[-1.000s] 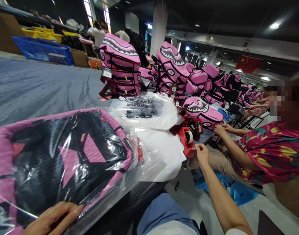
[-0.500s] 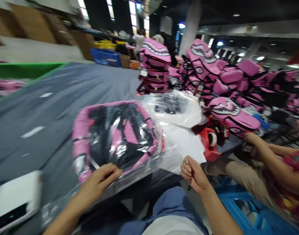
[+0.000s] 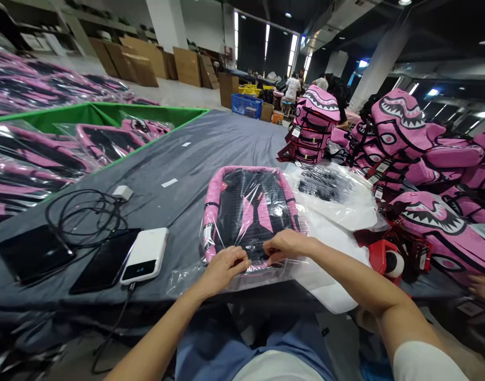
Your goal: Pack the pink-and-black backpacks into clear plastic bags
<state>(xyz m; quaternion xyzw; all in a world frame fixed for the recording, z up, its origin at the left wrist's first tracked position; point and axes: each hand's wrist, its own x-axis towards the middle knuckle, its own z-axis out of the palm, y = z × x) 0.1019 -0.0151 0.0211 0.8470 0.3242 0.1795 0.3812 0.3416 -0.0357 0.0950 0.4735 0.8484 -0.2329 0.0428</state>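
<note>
A pink and black backpack (image 3: 248, 209) lies with its straps side up inside a clear plastic bag (image 3: 274, 272), close to the table's front edge. At the near side of the bag, my left hand (image 3: 226, 264) has its fingers curled and pressed together on the film. Just to the right, my right hand (image 3: 286, 246) is bent over the same near edge, thumb and fingers pinching the plastic. The fingertips of both hands are partly hidden. White plastic bags (image 3: 333, 193) lie flat beside the backpack, partly under its right side.
A red tape dispenser (image 3: 385, 259) and stacked pink backpacks (image 3: 312, 124) are on the right. On the left lie a white power bank (image 3: 145, 255), dark phones (image 3: 103, 262) and a black cable (image 3: 83, 217). A green-edged bin (image 3: 107, 112) holds bagged backpacks. Another person's hand (image 3: 484, 288) shows at far right.
My right hand has moved left from beside the bag onto its near edge, close to my left hand. The view has swung left, bringing in the bin and phones.
</note>
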